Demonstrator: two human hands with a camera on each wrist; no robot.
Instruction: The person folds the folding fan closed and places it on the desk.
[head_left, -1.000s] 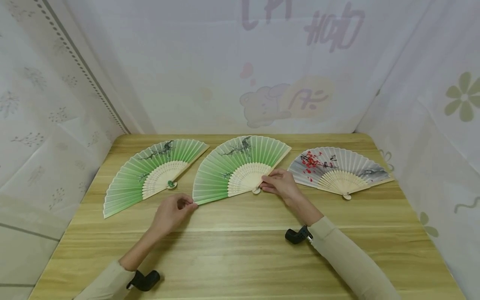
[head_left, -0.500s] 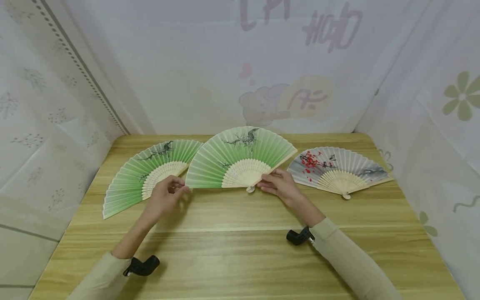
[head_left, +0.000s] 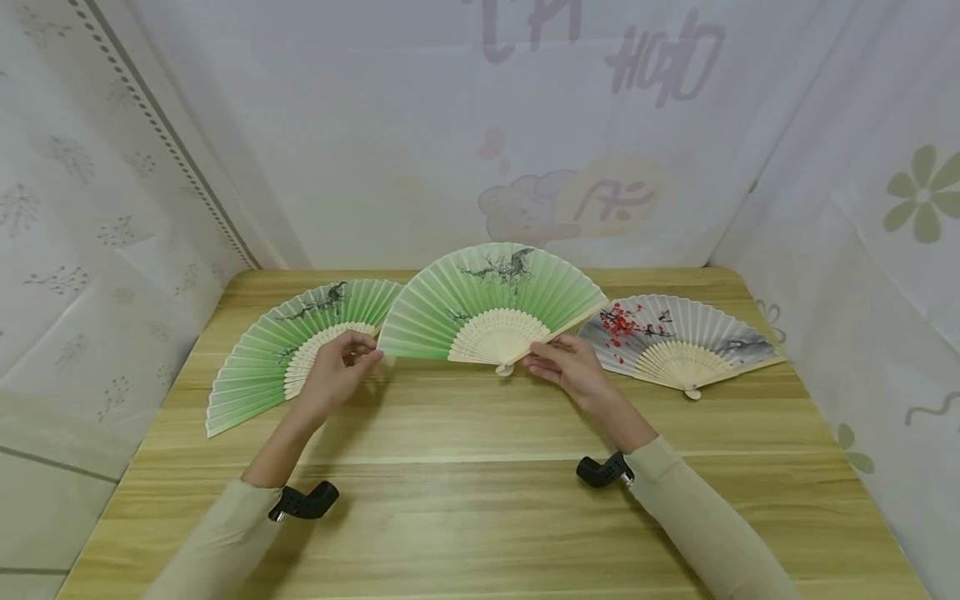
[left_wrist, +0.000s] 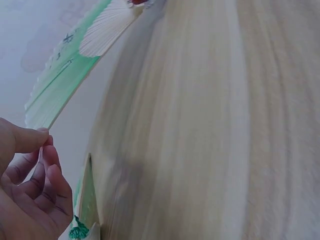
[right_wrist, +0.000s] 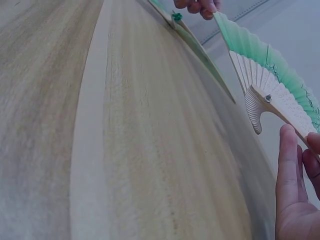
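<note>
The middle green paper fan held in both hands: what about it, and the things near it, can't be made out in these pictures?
- Middle green paper fan: head view, its back faces away from the camera.
- Left hand: left wrist view, palm cut by the frame edge.
- Right hand: right wrist view, the pinch lies at the frame edge.
- Left green paper fan: head view, right tip behind the held fan.
- Wooden table: left wrist view, blurred.

Both forearms, in beige sleeves, reach away from the near edge and angle inward. The left hand [head_left: 335,373] is raised at centre-left, its thumb and curled fingers [left_wrist: 44,150] pinched together. The right hand [head_left: 567,367] sits right of centre, fingers [right_wrist: 289,150] extended leftward and pinching. A black camera mount is strapped under each wrist.
</note>
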